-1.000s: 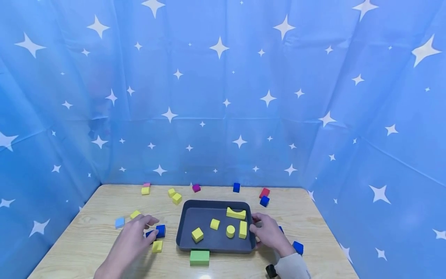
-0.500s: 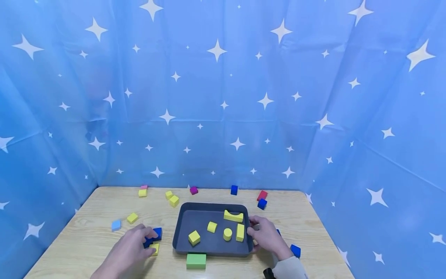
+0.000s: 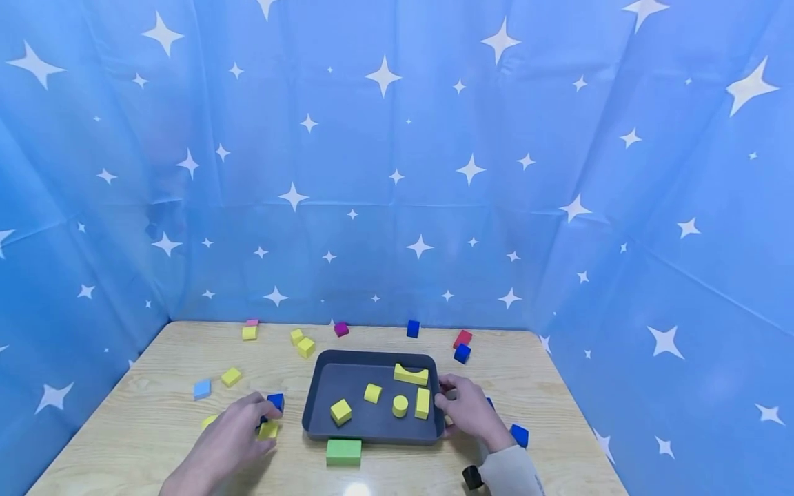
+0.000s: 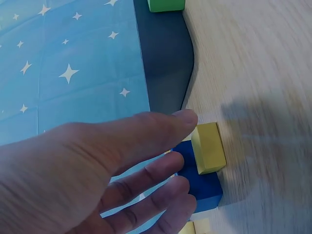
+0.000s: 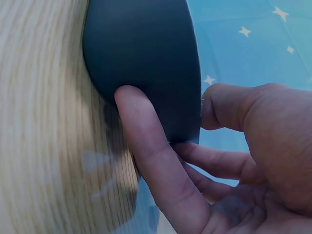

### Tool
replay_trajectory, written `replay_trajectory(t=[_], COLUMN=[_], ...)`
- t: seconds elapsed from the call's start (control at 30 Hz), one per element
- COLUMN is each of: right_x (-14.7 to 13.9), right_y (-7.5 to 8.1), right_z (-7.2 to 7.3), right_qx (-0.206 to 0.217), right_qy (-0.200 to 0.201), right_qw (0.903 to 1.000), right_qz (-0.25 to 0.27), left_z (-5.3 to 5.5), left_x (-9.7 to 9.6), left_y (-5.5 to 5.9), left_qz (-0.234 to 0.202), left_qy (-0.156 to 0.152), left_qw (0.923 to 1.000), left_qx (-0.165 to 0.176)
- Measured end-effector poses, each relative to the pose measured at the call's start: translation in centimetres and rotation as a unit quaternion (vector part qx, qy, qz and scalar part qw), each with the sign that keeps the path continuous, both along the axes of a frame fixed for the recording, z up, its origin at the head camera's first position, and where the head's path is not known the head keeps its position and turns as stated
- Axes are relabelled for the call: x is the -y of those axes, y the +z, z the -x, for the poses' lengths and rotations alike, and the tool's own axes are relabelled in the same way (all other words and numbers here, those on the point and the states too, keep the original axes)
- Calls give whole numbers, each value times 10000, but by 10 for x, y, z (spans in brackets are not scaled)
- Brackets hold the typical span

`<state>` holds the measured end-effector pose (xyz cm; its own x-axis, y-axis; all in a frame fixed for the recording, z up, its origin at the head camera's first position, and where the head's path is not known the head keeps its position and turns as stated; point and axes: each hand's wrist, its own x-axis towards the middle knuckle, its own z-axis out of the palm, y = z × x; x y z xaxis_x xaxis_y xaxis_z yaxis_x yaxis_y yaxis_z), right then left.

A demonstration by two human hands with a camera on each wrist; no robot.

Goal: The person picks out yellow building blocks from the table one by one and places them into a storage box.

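Note:
My left hand [image 3: 229,437] reaches over a small yellow block [image 3: 268,430] and a blue block [image 3: 276,401] left of the tray. In the left wrist view the thumb tip is right at the edge of the yellow block [image 4: 209,147], and the other fingertips lie beside the blue block [image 4: 204,190] under it; nothing is gripped. My right hand [image 3: 468,410] holds the right side of the dark grey tray [image 3: 319,386], thumb at the rim and fingers along its outer wall [image 5: 146,44]. In the tray lie several yellow blocks, among them an arch-shaped block [image 3: 411,375] and a cylinder [image 3: 400,406].
A green block [image 3: 344,452] sits against the tray's front edge. Along the back are yellow blocks [image 3: 306,346], a magenta block [image 3: 341,329], a blue block [image 3: 413,328] and a red block [image 3: 462,338]. A light blue block [image 3: 202,389] lies left, another blue block [image 3: 519,435] right.
My left hand has moved from over the blue blocks slightly towards me, to the yellow block in front. My right hand stays on the tray, and the camera view has shifted slightly.

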<state>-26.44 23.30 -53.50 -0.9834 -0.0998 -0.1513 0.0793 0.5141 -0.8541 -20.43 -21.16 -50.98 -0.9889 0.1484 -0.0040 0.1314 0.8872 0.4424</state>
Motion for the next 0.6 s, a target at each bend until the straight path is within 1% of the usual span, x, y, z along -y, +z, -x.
replay_trajectory(t=[0.13, 0.23, 0.43, 0.6], right_x=[1, 2, 3, 2], right_y=[1, 1, 2, 2], right_z=[0, 0, -2, -2], right_qx=[32, 19, 64, 39], right_qy=[-34, -66, -122, -151], right_qw=[10000, 9999, 9999, 9998], right_qz=[-60, -97, -88, -112], left_z=[1, 0, 0, 2], left_x=[-1, -1, 1, 0], left_y=[-2, -4, -7, -6], left_qz=[78, 129, 261, 348], left_qy=[-49, -32, -145, -150], left_qw=[9999, 9999, 9994, 9992], left_qx=[-48, -103, -186, -104])
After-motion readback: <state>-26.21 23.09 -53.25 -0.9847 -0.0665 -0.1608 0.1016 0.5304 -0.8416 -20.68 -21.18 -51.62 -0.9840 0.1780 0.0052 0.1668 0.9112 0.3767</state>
